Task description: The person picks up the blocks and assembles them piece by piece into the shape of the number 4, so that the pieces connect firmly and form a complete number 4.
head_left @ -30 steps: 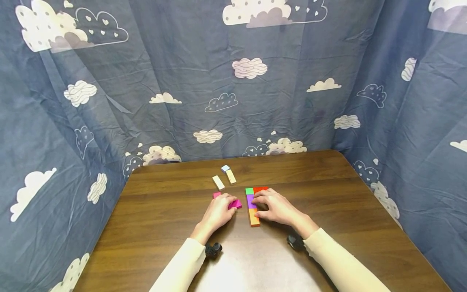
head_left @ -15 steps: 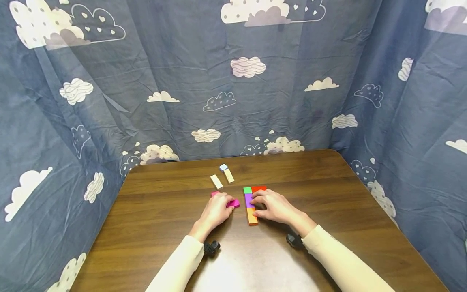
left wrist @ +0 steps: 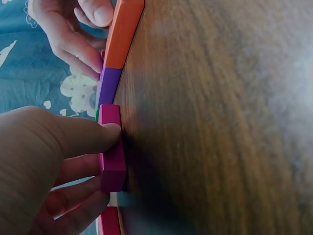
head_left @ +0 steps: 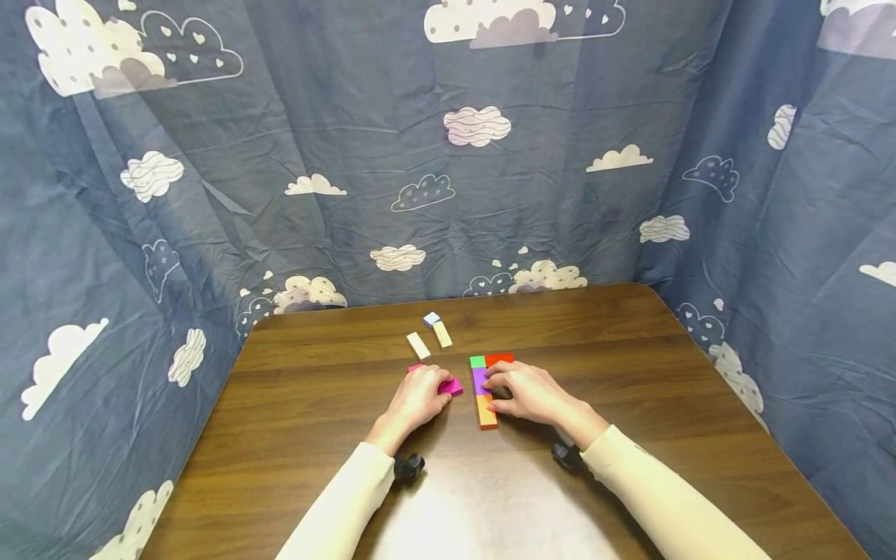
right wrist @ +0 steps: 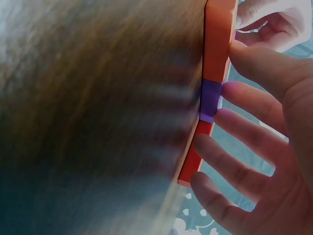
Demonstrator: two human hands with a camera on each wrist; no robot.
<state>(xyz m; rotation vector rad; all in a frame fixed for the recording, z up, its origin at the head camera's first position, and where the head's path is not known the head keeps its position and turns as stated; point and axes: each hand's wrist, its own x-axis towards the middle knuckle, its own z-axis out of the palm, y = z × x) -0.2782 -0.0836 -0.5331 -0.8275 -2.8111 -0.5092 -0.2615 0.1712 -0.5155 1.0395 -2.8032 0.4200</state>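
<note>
My left hand (head_left: 414,397) pinches a magenta block (left wrist: 112,156), thumb on its near side and fingers behind it. Partly hidden by that hand is a second, pinkish-red block (left wrist: 108,221). To the right, an orange block (head_left: 486,414), a purple block (head_left: 479,379) and a green block (head_left: 477,362) lie end to end in a column. From the green end a red block (head_left: 500,358) extends rightward. My right hand (head_left: 535,395) rests beside this row with spread, slightly bent fingers. Its thumb touches the orange block, while other fingertips are at the purple and red ones.
Behind the left hand lie a white block (head_left: 418,346), a cream block (head_left: 442,334) and a small light-blue block (head_left: 431,319). The brown wooden table (head_left: 294,435) ends at a blue curtain (head_left: 350,233) with cloud prints, which also hangs along both sides.
The head view shifts slightly. Both hands and the blocks keep nearly the same places; the left hand's fingers curl a little more over the magenta block.
</note>
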